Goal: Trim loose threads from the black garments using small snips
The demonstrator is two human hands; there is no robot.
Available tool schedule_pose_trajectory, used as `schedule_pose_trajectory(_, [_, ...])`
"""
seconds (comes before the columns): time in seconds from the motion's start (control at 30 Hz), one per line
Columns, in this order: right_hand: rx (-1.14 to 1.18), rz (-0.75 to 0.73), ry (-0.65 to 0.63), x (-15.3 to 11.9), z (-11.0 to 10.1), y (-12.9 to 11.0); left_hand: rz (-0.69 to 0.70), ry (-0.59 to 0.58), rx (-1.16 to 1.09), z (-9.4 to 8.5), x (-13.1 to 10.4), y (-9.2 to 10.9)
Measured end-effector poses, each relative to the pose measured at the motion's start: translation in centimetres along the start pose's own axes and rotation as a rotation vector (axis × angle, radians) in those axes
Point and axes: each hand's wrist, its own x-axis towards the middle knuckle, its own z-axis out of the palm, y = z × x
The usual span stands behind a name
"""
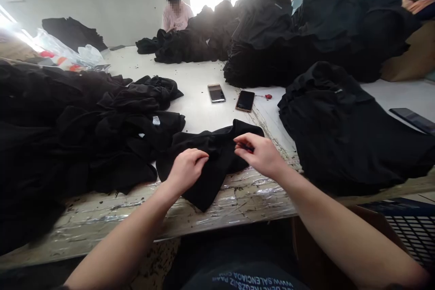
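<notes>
Left hand [188,167] is pinching a black garment [226,142] narrowly between thumb and forefinger at the near edge of a table [195,115], seen from the head camera. Right hand [261,153] is hovering at the garment's other side, fingers curling nearly together; what it is holding, if anything, is impossible to tell. Dark clothing [84,136] is lying heaped at left, a garment stack [346,140] is sitting at right, and two phones [216,93] are resting beyond.

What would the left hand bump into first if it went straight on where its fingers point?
Most likely the right hand, across the black garment; depth is hard to judge here, though, so the garment itself could come first.
</notes>
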Motion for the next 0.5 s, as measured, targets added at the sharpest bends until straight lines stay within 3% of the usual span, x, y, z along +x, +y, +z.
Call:
schedule_pose_trajectory(0.07, [-0.07, -0.031, -0.096, 0.9, 2.1, -0.1, 0.02, -0.047, 0.019, 1.5, 1.7, -0.4])
schedule_pose_trajectory(0.17, [-0.098, -0.04, -0.22, 0.6, 4.2, 0.9, -0.003, 0.001, 0.032, 2.6, 2.8, -1.4])
schedule_pose_trajectory(0.27, [-0.082, -0.058, -0.298, -1.8, 4.5, 1.7, -0.048, 0.103, 0.017, 2.1, 2.1, -1.7])
schedule_pose_trajectory(0.37, [-0.072, -0.051, -0.306, -4.4, 4.0, 1.6, -0.025, 0.207, -0.028, 1.4, 0.5, -0.7])
schedule_pose_trajectory(0.43, [-0.068, -0.037, -0.289, -5.5, 3.7, 1.4, 0.051, 0.111, -0.07, 1.7, -0.2, 0.4])
schedule_pose_trajectory(0.5, [-0.056, -0.031, -0.276, -6.2, 3.7, 1.2, 0.078, -0.066, -0.095, 2.7, -0.5, 1.4])
